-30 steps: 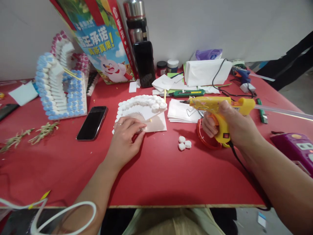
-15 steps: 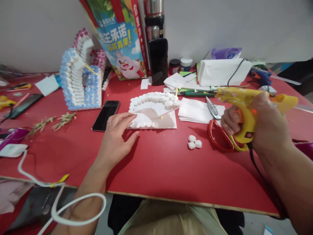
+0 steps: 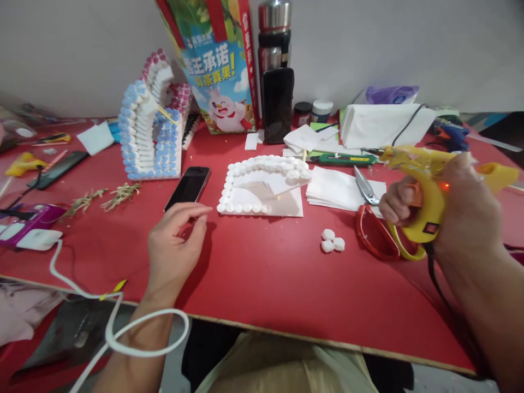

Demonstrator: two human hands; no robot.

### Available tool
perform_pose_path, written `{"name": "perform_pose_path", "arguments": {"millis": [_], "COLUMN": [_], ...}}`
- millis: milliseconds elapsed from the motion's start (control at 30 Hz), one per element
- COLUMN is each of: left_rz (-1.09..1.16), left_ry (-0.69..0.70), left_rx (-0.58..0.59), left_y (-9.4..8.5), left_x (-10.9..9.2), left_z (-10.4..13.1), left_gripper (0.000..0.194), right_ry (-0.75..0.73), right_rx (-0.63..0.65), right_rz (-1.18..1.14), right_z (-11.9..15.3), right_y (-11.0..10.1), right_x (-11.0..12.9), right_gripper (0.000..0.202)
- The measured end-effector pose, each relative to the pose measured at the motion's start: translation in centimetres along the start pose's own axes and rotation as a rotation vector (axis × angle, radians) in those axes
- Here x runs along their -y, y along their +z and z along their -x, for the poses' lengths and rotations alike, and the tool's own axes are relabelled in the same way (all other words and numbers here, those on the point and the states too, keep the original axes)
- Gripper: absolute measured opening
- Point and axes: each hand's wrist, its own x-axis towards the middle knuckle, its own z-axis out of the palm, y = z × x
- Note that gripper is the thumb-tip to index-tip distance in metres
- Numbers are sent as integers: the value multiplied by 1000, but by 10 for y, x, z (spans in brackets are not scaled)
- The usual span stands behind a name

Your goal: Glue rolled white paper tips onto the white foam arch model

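My right hand [image 3: 458,202] grips a yellow glue gun [image 3: 428,218], its red light lit and its nozzle pointing left. My left hand [image 3: 176,240] hovers near the table's left-centre, fingers loosely bent and thumb close beneath them, with nothing visible between. Right of it lies a white board [image 3: 286,204] edged with small white puffs [image 3: 254,164] along its left side, part of the front and a raised curved piece at the back. Three loose white puffs [image 3: 332,241] rest on the red table in front. A black phone [image 3: 188,185] lies just beyond my left fingers.
Red-handled scissors [image 3: 374,232] lie below the glue gun beside stacked white sheets [image 3: 335,188]. A blue-and-white puff model [image 3: 151,136] stands at back left. Behind are a printed bag [image 3: 221,71], an upright phone [image 3: 277,103] and a steel flask [image 3: 275,22]. A white cable [image 3: 77,289] crosses the left edge.
My left hand has drawn back to the left, off the white board, and its fingers have come closer together. The glue gun stays in my right hand. The whole view has shifted slightly.
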Motion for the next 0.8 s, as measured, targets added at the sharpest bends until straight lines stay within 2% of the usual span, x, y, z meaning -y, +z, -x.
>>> {"name": "perform_pose_path", "arguments": {"millis": [67, 167, 200, 267, 400, 533, 600, 667, 800], "left_rz": [19, 161, 216, 309, 381, 397, 410, 467, 550], "left_ry": [38, 226, 281, 331, 323, 295, 273, 246, 253], "left_rx": [86, 356, 414, 471, 584, 792, 861, 886, 874], "left_y": [1, 11, 17, 32, 63, 87, 94, 99, 106], "left_x": [-15, -45, -55, -74, -101, -112, -111, -108, -103], "left_z": [6, 13, 14, 11, -4, -15, -17, -20, -25], "left_gripper": [16, 22, 23, 26, 27, 40, 39, 34, 42], "right_ry": [26, 45, 46, 57, 67, 43, 38, 39, 30], "right_rx": [1, 24, 38, 70, 101, 122, 103, 88, 110], "right_rz": [34, 79, 85, 84, 60, 43, 23, 8, -2], "right_z": [0, 1, 1, 0, -1, 1, 1, 1, 0], "right_y": [-1, -6, -8, -10, -12, -11, -11, -10, -11], "right_x": [-2, -4, -5, -5, -3, 1, 2, 4, 5], "right_gripper": [66, 64, 62, 58, 52, 49, 48, 48, 48]}}
